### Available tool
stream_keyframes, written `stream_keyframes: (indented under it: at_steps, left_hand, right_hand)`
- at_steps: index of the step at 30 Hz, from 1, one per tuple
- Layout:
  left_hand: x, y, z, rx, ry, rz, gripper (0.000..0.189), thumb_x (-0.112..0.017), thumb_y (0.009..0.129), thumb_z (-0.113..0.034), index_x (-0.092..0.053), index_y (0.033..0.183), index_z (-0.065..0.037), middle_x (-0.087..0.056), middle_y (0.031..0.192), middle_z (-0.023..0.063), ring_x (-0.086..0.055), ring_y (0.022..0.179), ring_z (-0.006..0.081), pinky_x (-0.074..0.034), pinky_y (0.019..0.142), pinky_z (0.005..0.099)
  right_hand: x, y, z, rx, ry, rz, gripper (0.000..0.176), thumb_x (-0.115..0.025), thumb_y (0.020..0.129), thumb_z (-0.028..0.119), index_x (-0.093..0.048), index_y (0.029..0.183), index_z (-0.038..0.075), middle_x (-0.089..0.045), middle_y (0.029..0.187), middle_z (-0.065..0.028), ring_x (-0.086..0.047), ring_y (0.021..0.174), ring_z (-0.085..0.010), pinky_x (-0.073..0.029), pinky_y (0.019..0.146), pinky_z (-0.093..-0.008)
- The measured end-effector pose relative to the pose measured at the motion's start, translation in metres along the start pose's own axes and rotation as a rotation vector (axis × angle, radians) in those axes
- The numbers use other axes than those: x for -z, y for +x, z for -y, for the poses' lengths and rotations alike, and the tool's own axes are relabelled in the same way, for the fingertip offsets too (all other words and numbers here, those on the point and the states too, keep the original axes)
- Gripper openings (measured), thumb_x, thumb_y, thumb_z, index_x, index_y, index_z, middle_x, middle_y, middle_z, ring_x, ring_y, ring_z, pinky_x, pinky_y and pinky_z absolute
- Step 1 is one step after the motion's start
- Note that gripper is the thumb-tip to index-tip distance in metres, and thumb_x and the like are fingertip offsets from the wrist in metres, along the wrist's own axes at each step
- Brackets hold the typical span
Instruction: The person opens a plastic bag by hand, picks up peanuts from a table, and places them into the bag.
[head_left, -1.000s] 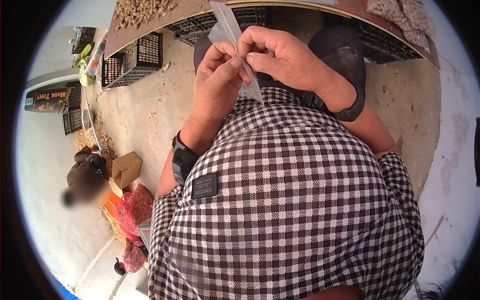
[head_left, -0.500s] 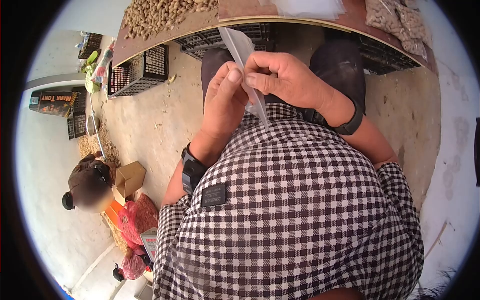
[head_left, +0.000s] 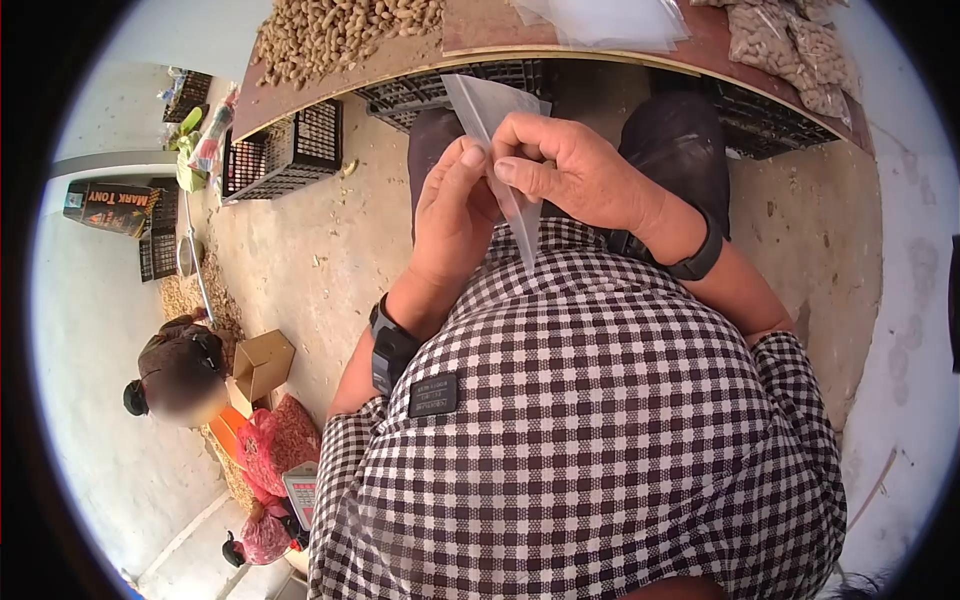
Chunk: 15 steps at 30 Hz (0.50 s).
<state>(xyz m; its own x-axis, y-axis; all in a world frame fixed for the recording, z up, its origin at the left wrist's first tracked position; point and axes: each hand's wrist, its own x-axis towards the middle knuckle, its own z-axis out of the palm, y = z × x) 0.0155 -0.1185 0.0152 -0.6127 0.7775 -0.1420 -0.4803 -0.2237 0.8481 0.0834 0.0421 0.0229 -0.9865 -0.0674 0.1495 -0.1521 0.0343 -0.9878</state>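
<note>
"Where is the clear plastic bag [head_left: 519, 232]?"

"Pinched between both hands, in front of the checkered shirt [head_left: 590, 400]. It slants, its upper end toward the surface [head_left: 480, 30] and its narrow lower tip over the shirt."

"And how do the hands grip it?"

"The left hand [head_left: 450, 210] has its thumb at the bag's near edge, with most of its other fingers hidden behind that thumb and the film. The right hand [head_left: 590, 180] pinches with thumb and bent forefinger; its remaining fingers are tucked out of sight. I can't tell whether the bag's mouth is open (the film is so sheer it nearly vanishes)."

"What lies beyond?"

"On the surface, a heap of peanuts [head_left: 340, 35] at the left, flat clear sheets or bags [head_left: 605, 20] in the middle, and filled bags [head_left: 770, 45] at the right. All three run off the top of the view. Underneath, black crates [head_left: 283, 150] are partly covered by the surface's edge."

"Anyone off to the left?"

"One person [head_left: 175, 350], the face blurred, near a cardboard box [head_left: 262, 365]. Lower down is a second person [head_left: 265, 530] in pink, small and hard to read, beside a scale [head_left: 301, 488] that the sleeve partly cuts off."
</note>
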Motion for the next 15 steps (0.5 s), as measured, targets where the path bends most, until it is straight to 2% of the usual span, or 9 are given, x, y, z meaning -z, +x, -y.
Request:
stream_keyframes:
  at_steps: [2,5,8,12,15]
  left_hand:
    - [0.002,0.000,0.002,-0.020,0.019,0.033,0.027,-0.047,0.097,-0.033,-0.053,0.094,-0.007,-0.058,0.086,0.0056,-0.055,0.078,0.0132,-0.045,0.070,0.0279]
    - [0.003,0.000,0.002,-0.032,0.023,0.052,0.025,-0.049,0.096,-0.031,-0.053,0.093,-0.007,-0.058,0.084,0.0059,-0.055,0.076,0.0134,-0.045,0.070,0.0276]
    - [0.003,0.000,0.003,-0.018,0.006,0.044,0.024,-0.050,0.095,-0.031,-0.053,0.094,-0.007,-0.058,0.083,0.0067,-0.055,0.075,0.0141,-0.045,0.069,0.0280]
    - [-0.009,-0.003,-0.002,0.020,-0.013,-0.051,0.025,-0.049,0.094,-0.030,-0.053,0.097,-0.005,-0.058,0.083,0.0076,-0.055,0.074,0.0149,-0.044,0.070,0.0286]
    - [-0.008,-0.002,-0.001,0.018,-0.018,-0.033,0.028,-0.047,0.094,-0.029,-0.053,0.103,-0.003,-0.059,0.085,0.0080,-0.056,0.077,0.0154,-0.045,0.074,0.0288]
  right_hand:
    - [-0.001,0.000,0.001,0.027,0.012,-0.027,0.017,-0.054,0.097,0.022,-0.054,0.098,0.005,-0.055,0.071,0.0017,-0.050,0.064,-0.0054,-0.043,0.059,-0.0213]
    - [-0.001,-0.001,0.003,0.006,0.005,-0.040,0.015,-0.054,0.094,0.016,-0.053,0.101,0.003,-0.062,0.070,-0.0053,-0.061,0.066,-0.0115,-0.049,0.063,-0.0267]
    - [0.000,-0.003,-0.001,0.001,0.004,-0.012,0.016,-0.052,0.097,0.019,-0.051,0.104,0.005,-0.056,0.072,0.0014,-0.051,0.064,-0.0054,-0.043,0.060,-0.0211]
    - [-0.001,-0.003,-0.002,-0.008,0.043,-0.006,0.016,-0.051,0.097,0.020,-0.051,0.105,0.005,-0.057,0.073,0.0011,-0.050,0.064,-0.0054,-0.043,0.061,-0.0209]
    - [0.001,-0.003,-0.002,-0.009,0.075,0.007,0.019,-0.051,0.098,0.022,-0.051,0.105,0.005,-0.057,0.074,0.0012,-0.050,0.065,-0.0053,-0.042,0.061,-0.0205]
